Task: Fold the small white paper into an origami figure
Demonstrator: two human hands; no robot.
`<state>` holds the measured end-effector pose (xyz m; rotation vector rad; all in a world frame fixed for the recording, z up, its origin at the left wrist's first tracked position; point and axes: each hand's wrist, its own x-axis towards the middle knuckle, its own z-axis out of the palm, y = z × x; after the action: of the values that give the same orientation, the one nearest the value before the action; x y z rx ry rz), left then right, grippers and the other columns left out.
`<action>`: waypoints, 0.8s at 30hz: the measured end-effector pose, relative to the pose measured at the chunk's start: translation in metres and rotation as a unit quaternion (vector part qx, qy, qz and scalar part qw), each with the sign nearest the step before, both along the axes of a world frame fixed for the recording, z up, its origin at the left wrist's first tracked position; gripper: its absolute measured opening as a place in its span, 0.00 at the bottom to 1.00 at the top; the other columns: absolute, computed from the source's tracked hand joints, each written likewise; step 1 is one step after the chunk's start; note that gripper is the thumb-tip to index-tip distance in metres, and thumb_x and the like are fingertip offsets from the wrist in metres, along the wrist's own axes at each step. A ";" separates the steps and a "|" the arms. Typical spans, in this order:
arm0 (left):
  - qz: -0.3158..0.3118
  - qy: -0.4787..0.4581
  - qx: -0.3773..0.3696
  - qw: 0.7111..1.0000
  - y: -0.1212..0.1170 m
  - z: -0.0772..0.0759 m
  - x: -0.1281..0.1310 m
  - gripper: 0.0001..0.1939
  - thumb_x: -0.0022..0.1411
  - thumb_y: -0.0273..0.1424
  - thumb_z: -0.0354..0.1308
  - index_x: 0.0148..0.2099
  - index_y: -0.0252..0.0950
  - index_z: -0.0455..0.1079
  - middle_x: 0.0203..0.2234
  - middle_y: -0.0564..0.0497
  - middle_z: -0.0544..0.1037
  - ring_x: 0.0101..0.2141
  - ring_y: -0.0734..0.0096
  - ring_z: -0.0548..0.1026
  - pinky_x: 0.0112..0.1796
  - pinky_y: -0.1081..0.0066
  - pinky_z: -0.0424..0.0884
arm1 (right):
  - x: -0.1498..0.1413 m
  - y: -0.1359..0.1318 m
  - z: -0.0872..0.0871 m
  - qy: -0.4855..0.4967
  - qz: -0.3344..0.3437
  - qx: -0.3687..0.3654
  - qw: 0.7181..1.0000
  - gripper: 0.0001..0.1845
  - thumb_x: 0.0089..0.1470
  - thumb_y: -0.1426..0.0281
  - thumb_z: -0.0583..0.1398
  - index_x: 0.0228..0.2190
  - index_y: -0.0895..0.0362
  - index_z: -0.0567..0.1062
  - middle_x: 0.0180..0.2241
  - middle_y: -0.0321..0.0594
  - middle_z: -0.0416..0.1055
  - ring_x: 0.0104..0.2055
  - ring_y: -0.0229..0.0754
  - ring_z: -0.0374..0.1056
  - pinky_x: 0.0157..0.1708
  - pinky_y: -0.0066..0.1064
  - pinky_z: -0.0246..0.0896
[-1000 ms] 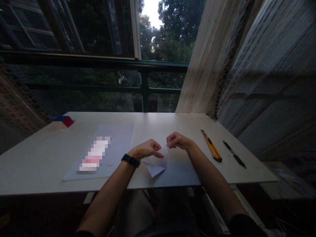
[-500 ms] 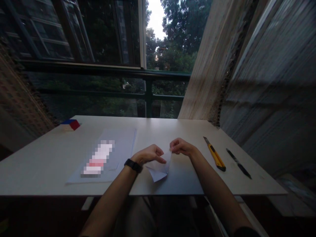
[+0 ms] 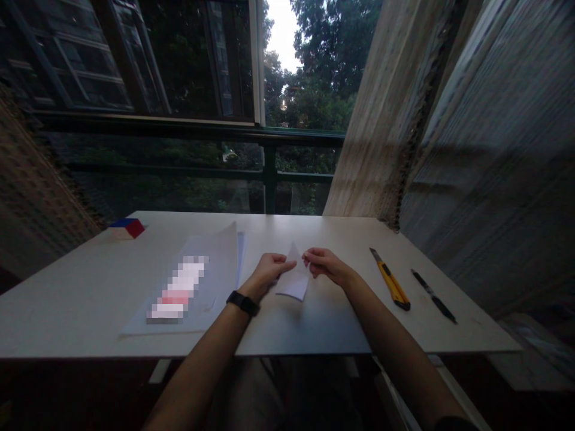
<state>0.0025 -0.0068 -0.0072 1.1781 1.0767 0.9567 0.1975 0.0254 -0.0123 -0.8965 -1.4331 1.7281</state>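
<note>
– Over the middle of the white desk [image 3: 341, 323], what did the hands have?

– Left hand [image 3: 268, 267] held the folded paper [image 3: 294, 282], thumb on its face. Right hand [image 3: 327, 264]: fingertips bunched narrow at the paper's right edge. Pinching it or just beside? Couldn't tell.

– And the paper?

– Between the hands, tilted, narrow tip away from the wearer, broad end nearer.

– Handling it well meant what?

– My call: steady left thumb, light enough not to buckle it; edges matched before any crease got pressed; right fingertips for the fine work.

– Pose?

– Left forearm [image 3: 204, 362] and right forearm [image 3: 393, 341] angled inward from the near side. Left thumb reached across toward the right; right fingers curled, pointing left. Dark band [image 3: 243, 303] on the left wrist.

– Further out?

– Left: white sheets [image 3: 224, 257], partly under a pixelated patch. Right: yellow cutter [image 3: 390, 280], then black pen [image 3: 433, 297]. Far left corner: red-and-blue block [image 3: 128, 227]. Beyond the desk: window, plus curtain [image 3: 363, 161] on the right.
</note>
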 end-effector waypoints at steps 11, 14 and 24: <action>0.090 -0.059 -0.007 0.994 0.006 -0.004 0.000 0.21 0.42 0.43 0.64 0.30 0.28 0.72 0.20 0.48 0.73 0.21 0.74 0.70 0.24 0.74 0.65 | -0.013 -0.003 -0.008 -0.022 -0.041 0.054 0.997 0.29 0.27 0.72 0.70 0.38 0.58 0.71 0.22 0.31 0.68 0.20 0.32 0.63 0.19 0.24 0.59; 0.097 -0.062 -0.014 0.993 0.005 -0.002 0.001 0.21 0.43 0.45 0.62 0.29 0.29 0.71 0.19 0.51 0.71 0.21 0.74 0.70 0.24 0.75 0.65 | -0.016 -0.004 -0.007 -0.012 -0.058 0.062 0.996 0.31 0.27 0.72 0.70 0.39 0.57 0.72 0.22 0.31 0.68 0.22 0.33 0.65 0.22 0.26 0.61; 0.145 -0.100 -0.055 0.983 0.005 0.008 0.002 0.14 0.51 0.39 0.54 0.31 0.31 0.67 0.15 0.55 0.67 0.14 0.81 0.63 0.17 0.79 0.59 | -0.021 -0.002 -0.014 -0.013 -0.121 0.073 0.990 0.26 0.33 0.64 0.68 0.38 0.61 0.76 0.25 0.39 0.73 0.23 0.37 0.67 0.21 0.28 0.63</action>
<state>0.0043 -0.0023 0.0006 0.8282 1.1403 1.1975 0.1764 0.0238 -0.0264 -0.9718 -1.3849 1.4190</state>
